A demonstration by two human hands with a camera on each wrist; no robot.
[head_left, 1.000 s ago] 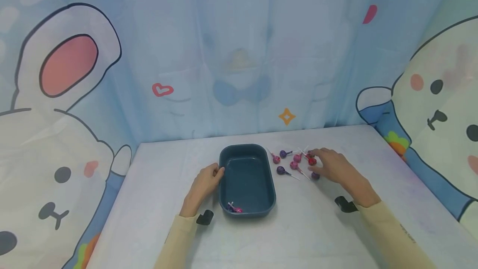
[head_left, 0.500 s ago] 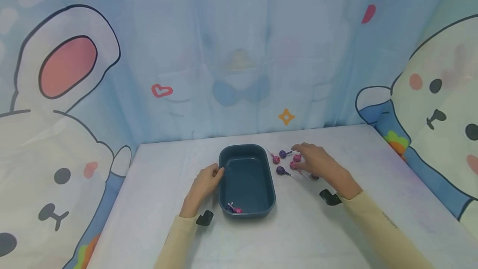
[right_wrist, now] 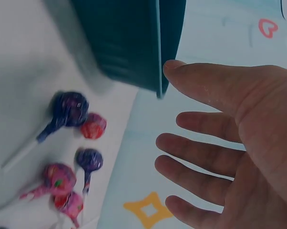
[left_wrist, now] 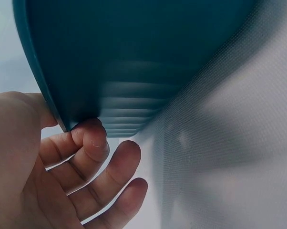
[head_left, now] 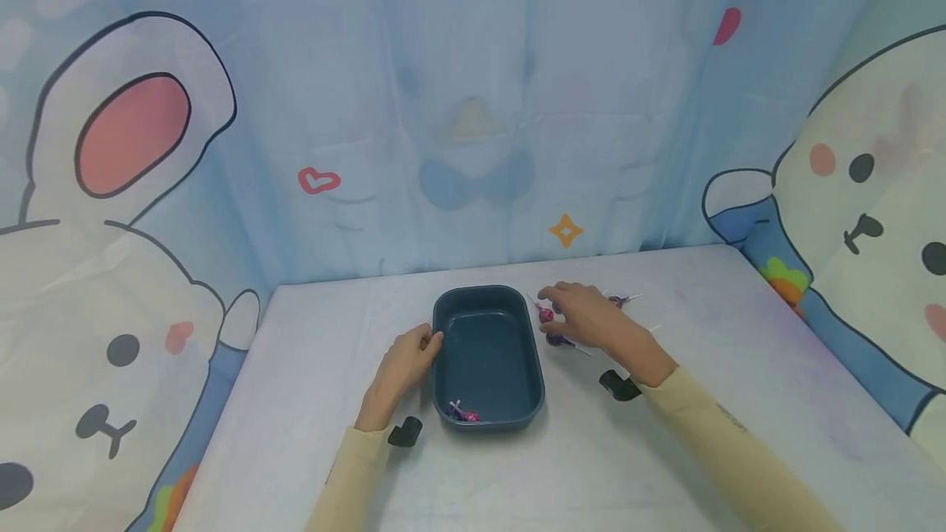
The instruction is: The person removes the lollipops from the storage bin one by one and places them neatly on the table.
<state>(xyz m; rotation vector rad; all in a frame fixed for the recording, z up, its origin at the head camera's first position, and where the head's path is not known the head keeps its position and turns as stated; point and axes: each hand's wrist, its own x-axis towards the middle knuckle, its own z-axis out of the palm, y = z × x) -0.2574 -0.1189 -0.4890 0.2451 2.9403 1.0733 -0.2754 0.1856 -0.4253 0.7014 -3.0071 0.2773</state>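
A dark blue-green rectangular box [head_left: 491, 360] stands on the table in the head view. My left hand [head_left: 405, 360] pinches its left rim, thumb over one side of the wall and fingertips against the other, as the left wrist view [left_wrist: 93, 143] shows. Two or so lollipops [head_left: 470, 415] lie in the box's near left corner. My right hand [head_left: 591, 318] hovers over loose lollipops right of the box, its fingers relaxed and holding nothing. A pink lollipop [head_left: 545, 314] and a purple lollipop [head_left: 554, 340] show by its fingertips. The right wrist view shows several lollipops [right_wrist: 69, 109]; others are hidden beneath the hand.
Another lollipop [head_left: 617, 300] lies beyond the right hand. A white cloth covers the table [head_left: 347, 310]. Behind it hangs a light blue curtain [head_left: 473, 64] printed with cartoon rabbits. Each wrist carries a black mount [head_left: 619, 386].
My right hand has moved left across the lollipops toward the box, uncovering lollipops at the right and covering those in the middle. The left hand and the box have stayed put.
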